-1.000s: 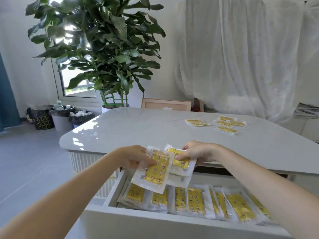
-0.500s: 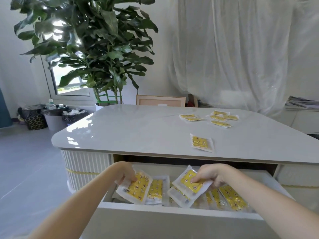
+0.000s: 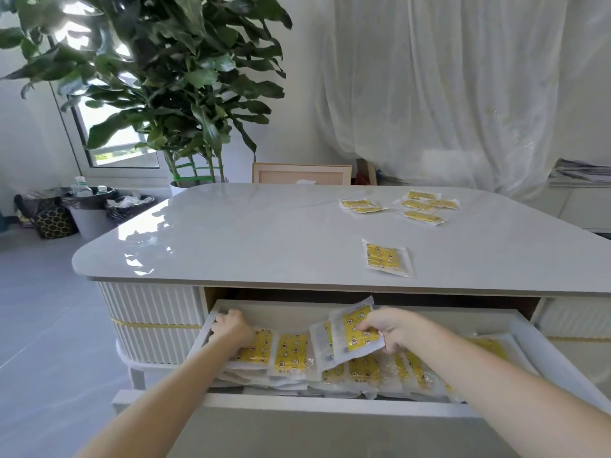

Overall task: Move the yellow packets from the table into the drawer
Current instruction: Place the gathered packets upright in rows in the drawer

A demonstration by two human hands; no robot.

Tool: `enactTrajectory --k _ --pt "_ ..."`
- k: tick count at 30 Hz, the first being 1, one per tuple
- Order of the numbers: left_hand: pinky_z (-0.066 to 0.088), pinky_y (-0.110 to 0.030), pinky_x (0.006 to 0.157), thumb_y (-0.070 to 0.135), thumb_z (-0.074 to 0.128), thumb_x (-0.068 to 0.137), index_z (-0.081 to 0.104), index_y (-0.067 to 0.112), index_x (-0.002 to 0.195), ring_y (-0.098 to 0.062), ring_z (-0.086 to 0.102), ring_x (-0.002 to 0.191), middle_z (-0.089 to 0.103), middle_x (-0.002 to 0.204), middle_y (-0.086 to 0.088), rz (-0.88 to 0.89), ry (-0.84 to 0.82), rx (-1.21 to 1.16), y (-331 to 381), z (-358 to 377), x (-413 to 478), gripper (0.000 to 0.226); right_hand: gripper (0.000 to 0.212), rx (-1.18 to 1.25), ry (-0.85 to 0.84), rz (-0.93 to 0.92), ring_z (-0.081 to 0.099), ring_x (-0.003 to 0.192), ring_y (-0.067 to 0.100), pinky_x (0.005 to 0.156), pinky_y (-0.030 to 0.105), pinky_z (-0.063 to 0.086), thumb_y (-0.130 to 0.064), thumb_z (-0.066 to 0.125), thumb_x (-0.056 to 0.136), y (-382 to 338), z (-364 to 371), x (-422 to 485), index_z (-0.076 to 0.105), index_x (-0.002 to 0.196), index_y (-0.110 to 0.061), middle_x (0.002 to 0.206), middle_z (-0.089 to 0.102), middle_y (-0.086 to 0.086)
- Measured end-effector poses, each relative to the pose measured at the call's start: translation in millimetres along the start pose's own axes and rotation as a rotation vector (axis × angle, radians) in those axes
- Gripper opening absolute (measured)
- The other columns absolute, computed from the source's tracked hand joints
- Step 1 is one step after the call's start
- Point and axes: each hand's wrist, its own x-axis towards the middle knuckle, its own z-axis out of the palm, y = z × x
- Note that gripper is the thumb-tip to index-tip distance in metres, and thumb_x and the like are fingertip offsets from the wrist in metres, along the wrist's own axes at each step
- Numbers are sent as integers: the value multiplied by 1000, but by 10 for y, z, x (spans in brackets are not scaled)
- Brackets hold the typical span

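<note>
1. The right hand (image 3: 390,328) pinched a yellow packet (image 3: 355,330), tilted, over the drawer (image 3: 330,403).
2. The left hand (image 3: 233,328) sat on the stored packets (image 3: 291,353), fingers tucked from sight; grip, I couldn't tell.
3. Loose packets (image 3: 385,257) lay on the table (image 3: 248,242).

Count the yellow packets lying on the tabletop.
7. A lone packet lies near the front edge; a far pair overlaps; a far cluster of four lies rightward. Overlaps may hide more.
</note>
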Motion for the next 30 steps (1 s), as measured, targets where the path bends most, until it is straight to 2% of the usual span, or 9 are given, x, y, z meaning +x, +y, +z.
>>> enactTrajectory --k 4,6,8,10,15,18,22,27,30 --pt "30 -40 111 14 49 92 24 5 145 -34 22 139 24 147 -19 39 7 125 137 29 -80 59 16 41 -25 23 64 77 30 62 40 57 0 49 96 104 158 54 51 111 0 107 63 20" --pt "31 -39 110 12 46 91 27 8 144 -34 22 137 27 146 -18 92 -9 140 228 38 -100 56 18 -41 4 -30 62 82 30 69 41 55 0 45 97 164 289 49 49 114 -1 114 60 20" --pt "32 -38 109 8 44 90 29 10 144 -33 22 138 29 146 -17 176 -39 179 339 84 -154 56 32 -175 120 -139 58 106 31 85 35 50 0 44 96 214 350 95 45 128 0 130 53 19" --pt "32 -38 108 7 45 89 30 9 142 -33 23 137 32 145 -17 255 -61 230 461 146 -223 56 40 -324 224 -200 50 118 30 88 30 43 -2 46 96 233 323 99 41 135 1 133 49 17" --pt "25 -39 113 18 51 92 30 2 138 -33 25 136 31 144 -18 410 -185 387 782 198 -484 53 7 -336 240 -193 53 92 26 71 28 44 -1 47 94 135 69 -63 52 96 -3 101 54 13" --pt "31 -39 107 37 60 88 25 7 144 -33 24 135 27 146 -16 494 -252 474 925 268 -627 72 24 -375 274 -199 58 104 28 78 32 46 -4 54 91 135 -185 -120 50 115 0 117 58 16" --pt "31 -49 111 39 67 83 12 19 151 -36 18 138 18 152 -14 616 -299 494 1098 455 -742 90 51 -418 357 -199 53 118 28 89 33 48 -7 60 89 201 -486 -179 39 135 2 133 52 17" --pt "27 -54 109 38 70 80 6 27 152 -38 8 143 7 156 -12 718 -306 557 1272 579 -893 97 41 -568 443 -180 52 100 24 69 28 45 -10 62 87 344 -698 -216 42 123 -4 110 49 10" --pt "26 -55 111 36 71 81 2 26 152 -42 4 144 2 157 -14 737 -310 575 1349 651 -905 100 58 -762 574 -195 58 106 25 84 33 53 -11 62 84 429 -777 -208 38 136 -5 111 55 7"
